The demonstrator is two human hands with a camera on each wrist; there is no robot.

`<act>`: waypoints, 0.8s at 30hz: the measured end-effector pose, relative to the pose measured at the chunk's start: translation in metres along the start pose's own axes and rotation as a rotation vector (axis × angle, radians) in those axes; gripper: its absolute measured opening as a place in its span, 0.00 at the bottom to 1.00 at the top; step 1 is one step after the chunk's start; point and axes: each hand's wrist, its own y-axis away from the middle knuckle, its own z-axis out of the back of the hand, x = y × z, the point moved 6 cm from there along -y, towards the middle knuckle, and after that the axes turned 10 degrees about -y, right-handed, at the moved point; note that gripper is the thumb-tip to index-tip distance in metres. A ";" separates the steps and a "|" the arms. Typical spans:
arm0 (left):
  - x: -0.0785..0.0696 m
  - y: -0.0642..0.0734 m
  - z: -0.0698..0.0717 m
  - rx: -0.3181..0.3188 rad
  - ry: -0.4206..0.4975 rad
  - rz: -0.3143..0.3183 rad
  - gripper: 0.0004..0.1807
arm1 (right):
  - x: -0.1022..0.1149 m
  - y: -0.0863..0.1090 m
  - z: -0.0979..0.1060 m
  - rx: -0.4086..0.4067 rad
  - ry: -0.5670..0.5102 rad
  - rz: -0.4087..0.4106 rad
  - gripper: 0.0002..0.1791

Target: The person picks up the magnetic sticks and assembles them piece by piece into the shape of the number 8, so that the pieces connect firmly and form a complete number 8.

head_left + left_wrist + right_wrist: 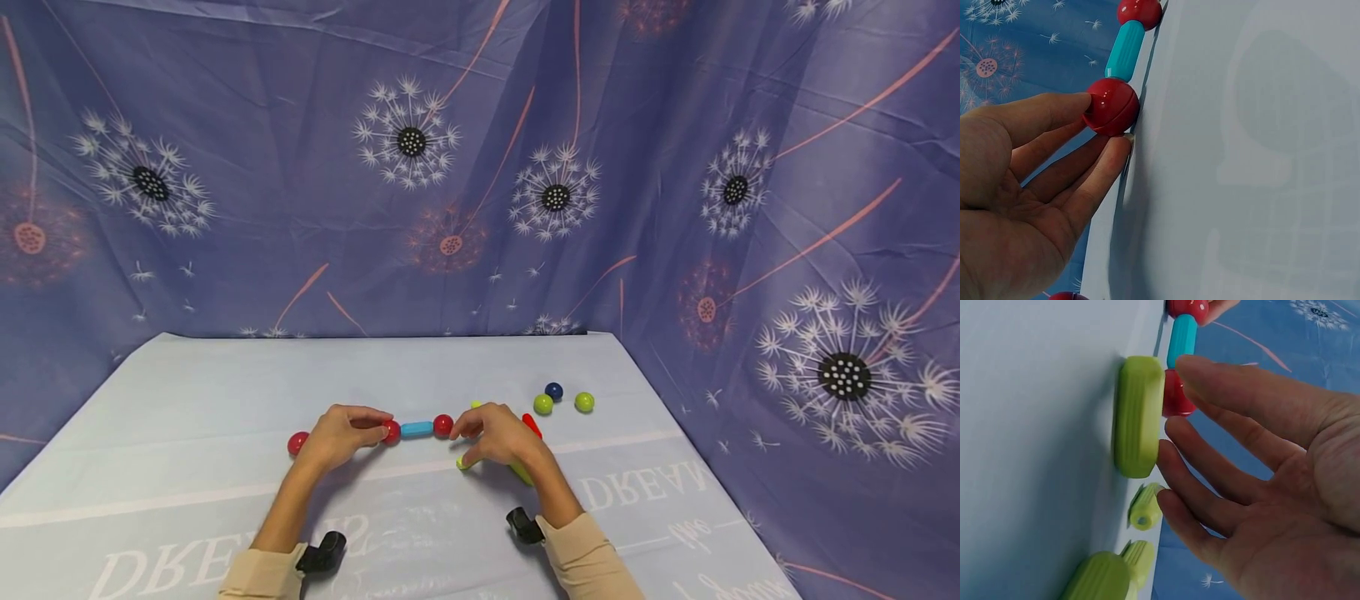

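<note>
My left hand (337, 440) pinches a red ball (1113, 107) between thumb and fingers. A light-blue ridged rod (417, 429) joins that ball to a second red ball (443, 426), making a short bar. Beside the second ball hovers my right hand (501, 435), its fingers loosely bent and nothing gripped; whether a fingertip touches the ball is unclear. A yellow-green ridged rod (1139, 419) lies close to the right fingertips. Further green rods (1145, 507) lie beyond it in the right wrist view, partly hidden by the hand in the head view.
Another red ball (297, 442) sits left of my left hand. Toward the back right are two yellow-green balls (543, 404) and a dark blue ball (553, 391). A red rod (532, 426) lies behind my right hand. Patterned cloth (480, 167) hangs behind the table.
</note>
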 end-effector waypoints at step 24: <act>-0.001 -0.001 0.000 0.003 -0.006 -0.005 0.13 | -0.017 -0.001 -0.006 0.079 -0.045 -0.090 0.18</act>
